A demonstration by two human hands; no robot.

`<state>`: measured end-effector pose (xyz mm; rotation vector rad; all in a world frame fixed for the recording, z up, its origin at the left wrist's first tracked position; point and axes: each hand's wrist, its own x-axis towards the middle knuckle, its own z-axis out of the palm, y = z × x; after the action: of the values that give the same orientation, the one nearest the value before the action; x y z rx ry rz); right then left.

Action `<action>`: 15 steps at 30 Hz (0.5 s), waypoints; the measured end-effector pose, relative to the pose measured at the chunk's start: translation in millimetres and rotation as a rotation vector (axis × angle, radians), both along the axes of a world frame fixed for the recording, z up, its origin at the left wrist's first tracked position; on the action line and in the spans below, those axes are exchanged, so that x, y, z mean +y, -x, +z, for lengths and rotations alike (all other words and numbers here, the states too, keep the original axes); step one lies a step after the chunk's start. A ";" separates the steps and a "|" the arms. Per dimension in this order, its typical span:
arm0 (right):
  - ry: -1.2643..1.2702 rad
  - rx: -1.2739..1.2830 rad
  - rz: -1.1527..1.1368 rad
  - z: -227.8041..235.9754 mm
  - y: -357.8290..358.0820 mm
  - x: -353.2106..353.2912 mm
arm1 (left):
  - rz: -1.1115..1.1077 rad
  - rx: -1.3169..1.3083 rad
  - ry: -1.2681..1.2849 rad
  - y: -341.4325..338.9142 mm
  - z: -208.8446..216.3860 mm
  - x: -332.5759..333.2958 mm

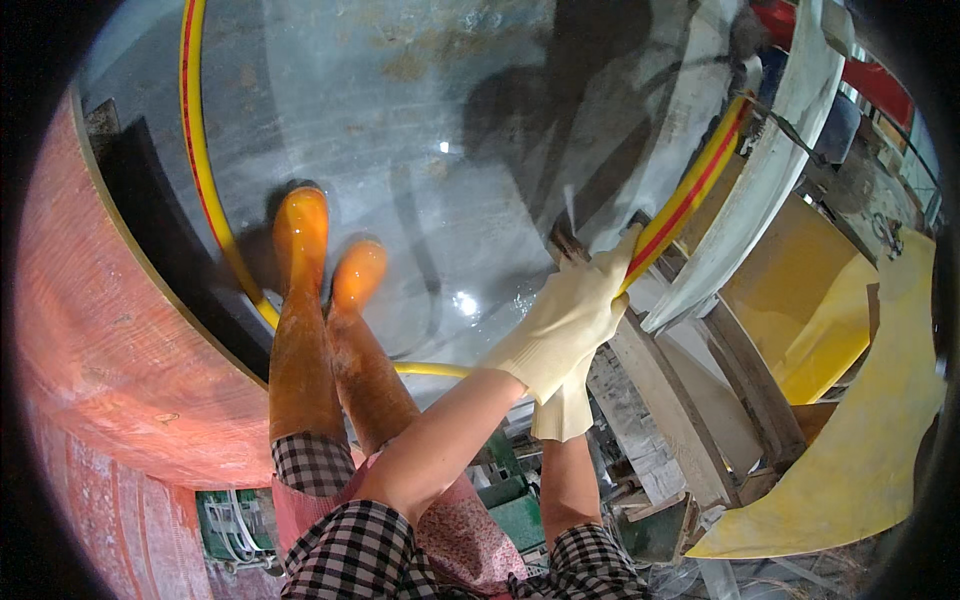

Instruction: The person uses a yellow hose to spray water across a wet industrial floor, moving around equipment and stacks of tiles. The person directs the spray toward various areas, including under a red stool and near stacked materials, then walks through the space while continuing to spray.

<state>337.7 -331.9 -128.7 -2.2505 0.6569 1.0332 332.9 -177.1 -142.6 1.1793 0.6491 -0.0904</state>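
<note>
Both your gloved hands bunched at a yellow hose (686, 192), left over right.
Your left hand (565, 312) is closed on the hose, which runs from the grip up and right; your right hand (564, 410) sits under it, fingers hidden, can't tell how tight. Just ahead of the grip: small dark piece (568, 244), kind unclear, thin whitish streak above it. Right of grip: pale curved panel (765, 180) near the hose, then wooden beams (672, 408) below it, yellow sheet (850, 440) farther out. Left of grip: wet grey surface (430, 220), your orange boots (302, 245) on it, another hose length beyond them, reddish curved wall (150, 300) farthest left.
</note>
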 end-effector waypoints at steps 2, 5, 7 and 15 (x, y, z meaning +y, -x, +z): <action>-0.021 0.010 0.018 2.3 0.7 2.2 | 0.007 0.030 0.052 2.2 2.0 -3.1; -0.052 0.039 0.067 9.8 6.7 7.8 | 0.035 0.107 -0.041 11.1 9.2 -10.4; -0.087 0.072 0.114 18.4 15.3 15.5 | -0.015 0.197 0.067 23.2 17.6 -13.3; -0.325 0.236 0.487 76.6 61.2 62.4 | 0.384 0.290 0.417 90.2 69.0 9.4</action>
<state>276.5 -269.4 -52.1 -2.0554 0.0094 1.5317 242.6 -167.6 -73.6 0.6303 1.0463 -0.0675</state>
